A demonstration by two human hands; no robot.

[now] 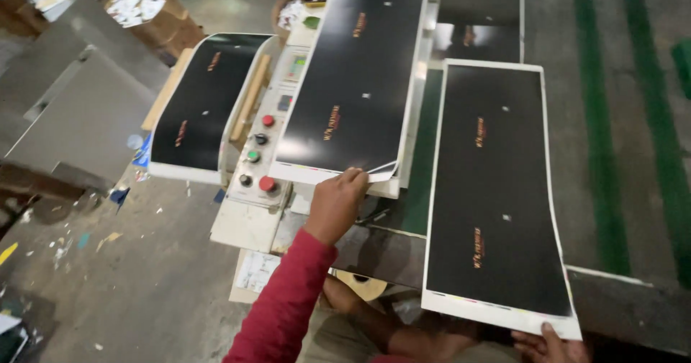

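- While the left hand (337,203) pinches the near corner of the top black printed sheet (356,82), that sheet lies on its stack just beyond the knuckles, beside the control panel (260,143).
- At the lower edge, the right hand (548,345) grips the near white border of a second black sheet (497,190), stretched away over the green belt (417,190).
- It looks like sheet feeding; lifting the pinched corner cleanly seems next.
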